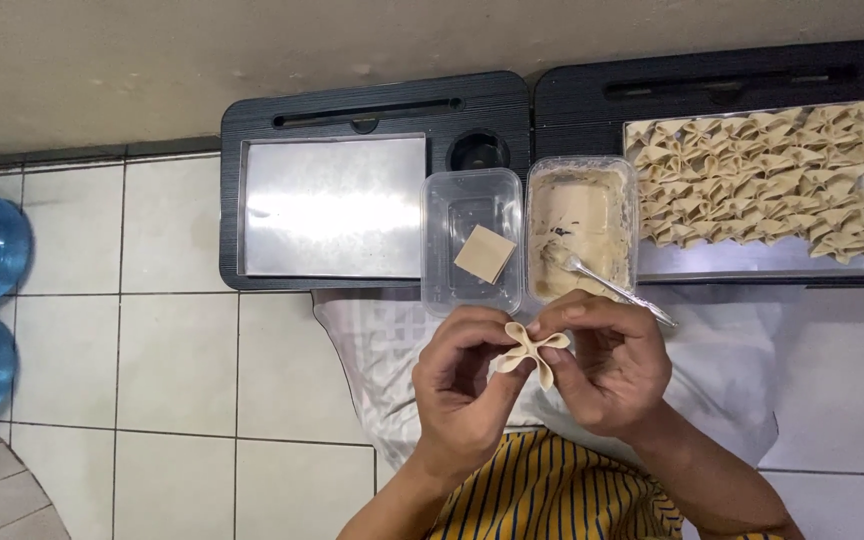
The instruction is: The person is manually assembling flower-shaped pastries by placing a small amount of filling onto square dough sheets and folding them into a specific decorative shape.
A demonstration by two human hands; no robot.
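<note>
Shaping step in hand: folded dumpling (530,350) pinched at its centre between left hand (462,385) and right hand (607,365), fingers (552,322) of both clenched on the dough, above the lap. Next, probably: set down gently among finished pieces on the far right tray (752,262); then one wrapper (485,253) from the clear tub (472,190), filling beside.

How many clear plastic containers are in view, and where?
2. One clear plastic container with a square wrapper sits left; the second container, with filling and a fork, sits right beside it.
</note>
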